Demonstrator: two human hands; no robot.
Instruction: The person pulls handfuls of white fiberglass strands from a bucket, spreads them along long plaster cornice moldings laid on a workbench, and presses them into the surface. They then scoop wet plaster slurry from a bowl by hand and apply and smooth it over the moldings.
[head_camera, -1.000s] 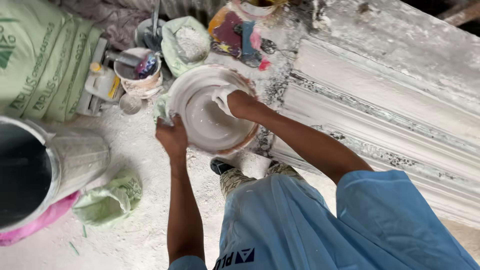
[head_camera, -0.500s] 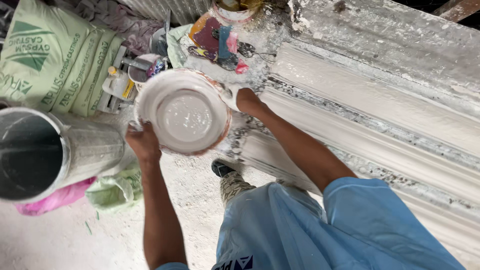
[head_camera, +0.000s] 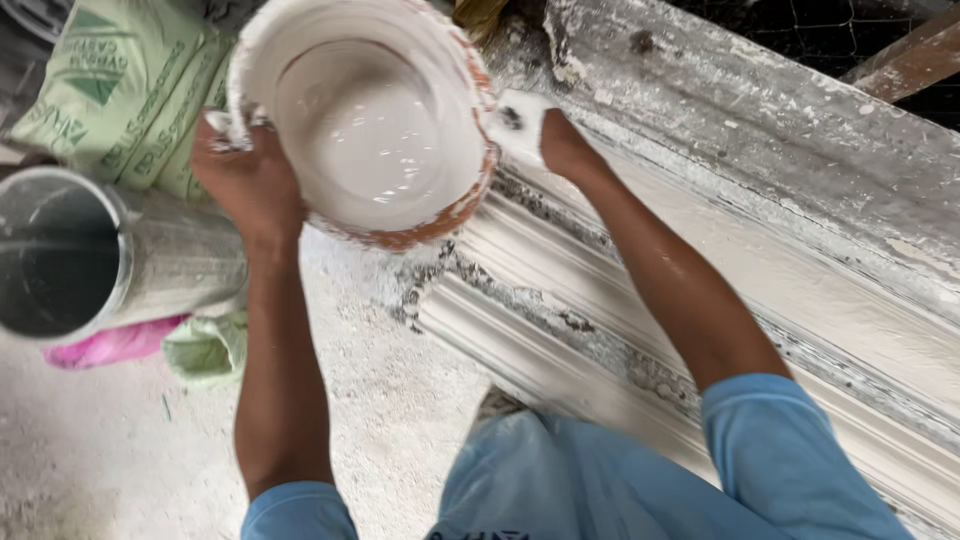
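Observation:
I hold a round bowl (head_camera: 330, 40) coated in white plaster, with wet white mix (head_camera: 370, 135) inside and an orange-red outer rim showing at the bottom. My left hand (head_camera: 245, 175) grips its left rim. My right hand (head_camera: 550, 140), smeared white, grips the right rim. The bowl is raised close to the camera, at the left end of a long white plaster moulding (head_camera: 700, 260) that runs diagonally to the lower right.
A metal cylinder (head_camera: 110, 260) lies at the left with a pink cloth (head_camera: 105, 345) and a pale green bag (head_camera: 205, 350) under it. Green printed sacks (head_camera: 120, 90) are stacked at the upper left. Dusty white floor (head_camera: 110, 450) spreads below.
Both hands have lifted the bowl from the floor up toward the camera and to the right, nearer the moulding. The small containers on the floor are now hidden behind it.

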